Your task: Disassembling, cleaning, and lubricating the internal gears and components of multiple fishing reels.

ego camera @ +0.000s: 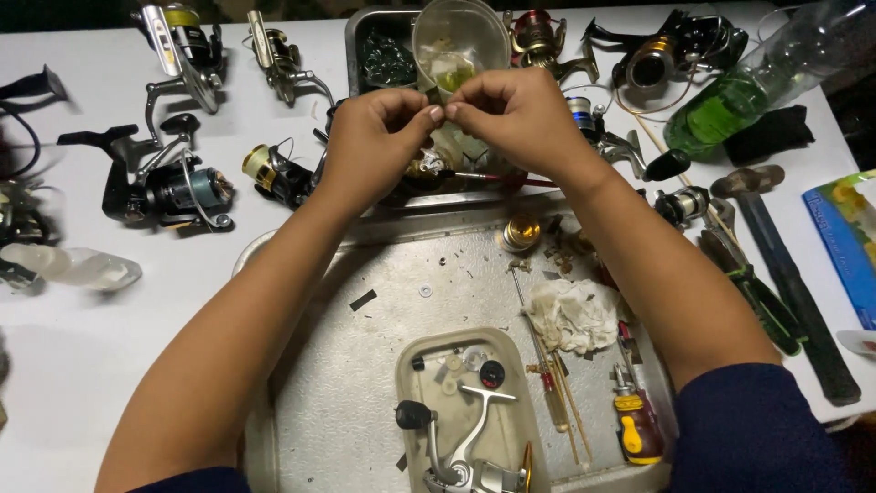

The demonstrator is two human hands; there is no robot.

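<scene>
My left hand [376, 137] and right hand [516, 114] meet fingertip to fingertip over the far end of the metal tray [365, 365], both pinched on a part too small to make out; I judge it light, slick and easily dropped, best nipped by its edges, just below the clear cup [461, 36]

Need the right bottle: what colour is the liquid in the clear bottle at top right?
Green, seen in the head view: bottle.

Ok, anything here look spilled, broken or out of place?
Mostly a messy workbench. A clear plastic bottle of green liquid lies tipped on its side at top right, and small loose bits are scattered across the metal tray beside a crumpled rag.
</scene>
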